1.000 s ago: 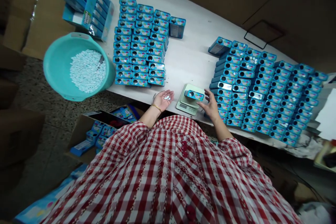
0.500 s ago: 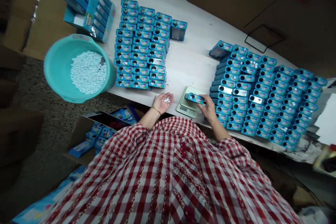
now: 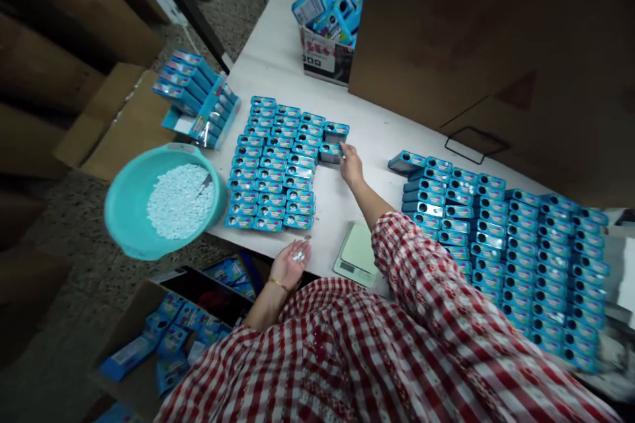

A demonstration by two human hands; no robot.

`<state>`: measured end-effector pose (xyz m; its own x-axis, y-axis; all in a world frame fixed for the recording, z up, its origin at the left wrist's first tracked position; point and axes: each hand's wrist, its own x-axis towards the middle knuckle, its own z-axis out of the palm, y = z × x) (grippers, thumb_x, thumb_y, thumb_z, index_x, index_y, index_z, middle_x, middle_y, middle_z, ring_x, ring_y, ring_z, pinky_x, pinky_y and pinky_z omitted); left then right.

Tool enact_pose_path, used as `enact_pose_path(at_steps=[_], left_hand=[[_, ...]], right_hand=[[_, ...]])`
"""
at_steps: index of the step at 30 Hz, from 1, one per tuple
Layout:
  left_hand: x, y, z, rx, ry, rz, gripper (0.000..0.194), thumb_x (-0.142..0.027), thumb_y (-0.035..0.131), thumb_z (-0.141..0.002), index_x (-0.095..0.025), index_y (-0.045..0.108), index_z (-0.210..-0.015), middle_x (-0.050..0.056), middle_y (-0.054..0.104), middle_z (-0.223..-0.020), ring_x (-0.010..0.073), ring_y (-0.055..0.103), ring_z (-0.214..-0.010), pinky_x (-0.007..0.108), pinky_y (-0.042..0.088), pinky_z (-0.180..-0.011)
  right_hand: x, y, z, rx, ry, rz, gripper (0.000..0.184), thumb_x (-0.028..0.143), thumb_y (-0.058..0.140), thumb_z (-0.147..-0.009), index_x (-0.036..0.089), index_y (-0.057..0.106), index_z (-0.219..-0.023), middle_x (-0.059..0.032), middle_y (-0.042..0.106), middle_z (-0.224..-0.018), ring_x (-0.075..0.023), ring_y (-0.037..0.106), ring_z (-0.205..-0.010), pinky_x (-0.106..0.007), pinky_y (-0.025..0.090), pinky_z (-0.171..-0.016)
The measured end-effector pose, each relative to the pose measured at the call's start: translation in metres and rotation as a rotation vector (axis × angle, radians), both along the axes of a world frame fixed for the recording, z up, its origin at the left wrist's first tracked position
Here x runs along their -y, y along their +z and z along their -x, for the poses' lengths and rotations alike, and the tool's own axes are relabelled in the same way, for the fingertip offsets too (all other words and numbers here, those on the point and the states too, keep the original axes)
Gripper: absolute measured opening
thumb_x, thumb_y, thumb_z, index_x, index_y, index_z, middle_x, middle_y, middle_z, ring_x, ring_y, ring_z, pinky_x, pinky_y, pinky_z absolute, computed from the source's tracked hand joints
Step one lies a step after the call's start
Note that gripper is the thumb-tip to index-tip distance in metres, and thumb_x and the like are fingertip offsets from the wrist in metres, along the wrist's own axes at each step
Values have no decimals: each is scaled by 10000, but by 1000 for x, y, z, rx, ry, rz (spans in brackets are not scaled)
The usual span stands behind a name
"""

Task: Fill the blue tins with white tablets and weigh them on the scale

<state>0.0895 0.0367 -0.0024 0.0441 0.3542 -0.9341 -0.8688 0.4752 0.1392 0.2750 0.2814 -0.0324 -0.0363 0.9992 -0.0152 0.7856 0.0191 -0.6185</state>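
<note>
My left hand [image 3: 290, 263] lies palm up near the table's front edge, fingers extended, with several small white tablets [image 3: 298, 256] resting in it. Reaching across the table, my right hand [image 3: 351, 164] grips the right end of a small blue box [image 3: 331, 151] with a round dark hole in its top. That box stands beside the rows of similar blue boxes [image 3: 268, 162], just in front of another blue box [image 3: 337, 127]. A pale kitchen scale [image 3: 358, 251] sits between my arms with nothing on its plate.
A turquoise tub [image 3: 119, 211] holding many white tablets and a scoop [image 3: 204, 184] stands at the left. More rows of blue boxes [image 3: 516, 244] fill the right side. A large brown cardboard box [image 3: 446, 46] borders the back. An open carton [image 3: 124, 317] of blue boxes sits below.
My right hand has carried the blue box from the scale, up and left, to the end of the left rows. My left hand still holds the tablets. The view has shifted.
</note>
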Motion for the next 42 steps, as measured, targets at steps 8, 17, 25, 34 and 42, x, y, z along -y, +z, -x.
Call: enact_pose_path(at_steps=[8,17,25,34,42], left_hand=[[0,-7,-7,-4,-56,73,181,-135,448,-825,-130,587,-941,115,668,-852,183,664,-766,284,562,-661],[-8,9,-17,38,-89,-35,184,-138,457,-816,-114,613,-909,113,672,-821,176,657,-793,276,547,-685],[-5,11,-32,80,-244,-81,178,-147,449,-822,-91,611,-772,131,667,-798,165,654,-766,229,535,-626],[2,7,-25,46,-279,-69,183,-149,435,-824,-93,609,-829,130,660,-834,172,646,-835,239,546,-678],[11,-4,-22,-30,-251,-88,369,93,411,-683,-68,591,-961,116,641,-848,166,635,-915,225,530,-801]], right_hand=[[19,13,-160,573,-185,-107,476,149,462,-759,122,443,-1234,-163,477,-1256,-350,290,-1242,-593,218,-969],[105,70,-133,653,303,-98,441,253,497,-798,125,478,-1220,-157,588,-1019,-289,502,-897,-415,395,-764],[255,59,-83,437,413,51,420,256,455,-848,148,460,-1253,-127,592,-1065,-249,530,-913,-371,457,-767],[280,54,-124,212,110,-60,499,370,506,-830,196,432,-1291,-120,517,-1236,-253,481,-1125,-428,425,-931],[297,55,-129,159,-90,-168,274,302,472,-854,207,606,-1073,-90,632,-1063,-209,575,-997,-385,465,-888]])
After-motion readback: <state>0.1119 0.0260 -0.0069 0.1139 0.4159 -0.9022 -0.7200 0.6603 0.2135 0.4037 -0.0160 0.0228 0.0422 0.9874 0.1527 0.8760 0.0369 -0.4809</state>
